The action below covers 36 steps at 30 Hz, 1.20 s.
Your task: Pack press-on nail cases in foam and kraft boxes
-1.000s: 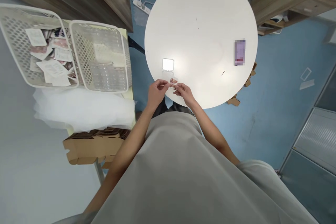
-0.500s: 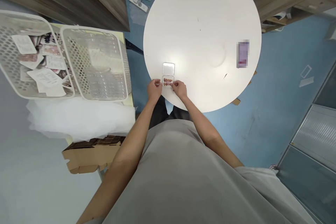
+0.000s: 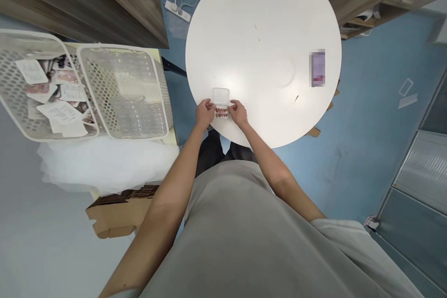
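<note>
A small clear plastic case (image 3: 221, 102) lies open at the near edge of the round white table (image 3: 265, 23), its lid tilted back toward the far side. Its lower half holds rows of pinkish-red press-on nails (image 3: 221, 111). My left hand (image 3: 204, 112) grips the case's left side with curled fingers. My right hand (image 3: 238, 111) pinches its right side the same way. Both hands rest on the table edge, just in front of my grey shirt.
Two white perforated baskets stand on a side table to the left: one (image 3: 35, 88) holds printed cards and packets, the other (image 3: 125, 88) clear cases. Flattened cardboard (image 3: 118, 209) lies below them. A blurred purple object (image 3: 317, 68) sits at the table's right. A power strip (image 3: 178, 11) lies on the blue floor.
The nail strip that my hands held above the table edge now lies in the case's lower half. Both hands have moved forward and closed on the case's sides.
</note>
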Motion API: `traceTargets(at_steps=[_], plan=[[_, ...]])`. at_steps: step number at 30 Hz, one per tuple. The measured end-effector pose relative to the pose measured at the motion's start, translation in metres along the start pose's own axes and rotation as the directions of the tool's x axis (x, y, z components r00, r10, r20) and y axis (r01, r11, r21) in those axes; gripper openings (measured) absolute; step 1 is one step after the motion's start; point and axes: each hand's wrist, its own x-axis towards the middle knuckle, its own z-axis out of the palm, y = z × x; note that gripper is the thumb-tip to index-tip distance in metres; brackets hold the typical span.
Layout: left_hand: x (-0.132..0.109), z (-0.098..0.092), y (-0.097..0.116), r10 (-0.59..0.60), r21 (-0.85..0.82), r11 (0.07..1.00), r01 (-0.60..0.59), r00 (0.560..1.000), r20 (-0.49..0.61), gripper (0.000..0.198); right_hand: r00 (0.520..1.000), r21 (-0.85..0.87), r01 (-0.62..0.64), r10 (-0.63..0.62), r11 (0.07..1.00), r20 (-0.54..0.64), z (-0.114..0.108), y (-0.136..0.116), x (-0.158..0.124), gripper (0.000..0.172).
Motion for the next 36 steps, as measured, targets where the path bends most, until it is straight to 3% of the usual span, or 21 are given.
traceTargets(at_steps=[6, 11, 16, 25, 36], plan=[[-0.018, -0.006, -0.006, -0.155, -0.174, 0.968, 0.179, 0.977, 0.143, 0.044, 0.979, 0.29, -0.079, 0.019, 0.954, 0.205, -0.014, 0.022, -0.012, 0.029], [-0.048, -0.01, -0.006, -0.178, -0.265, 0.93, 0.256, 0.942, 0.285, 0.042, 0.975, 0.419, -0.042, -0.055, 0.907, 0.216, -0.029, 0.038, -0.034, 0.033], [-0.076, -0.007, -0.007, -0.127, -0.331, 0.912, 0.241, 0.935, 0.33, 0.04, 0.966, 0.489, -0.034, -0.097, 0.872, 0.239, -0.047, 0.041, -0.057, 0.043], [-0.109, -0.001, 0.007, -0.041, -0.438, 0.88, 0.183, 0.948, 0.315, 0.035, 0.965, 0.522, 0.008, -0.144, 0.853, 0.219, -0.074, 0.03, -0.094, 0.034], [-0.135, 0.004, 0.029, 0.045, -0.461, 0.882, 0.098, 0.956, 0.29, 0.056, 0.954, 0.581, 0.076, -0.228, 0.81, 0.193, -0.088, 0.027, -0.116, 0.037]])
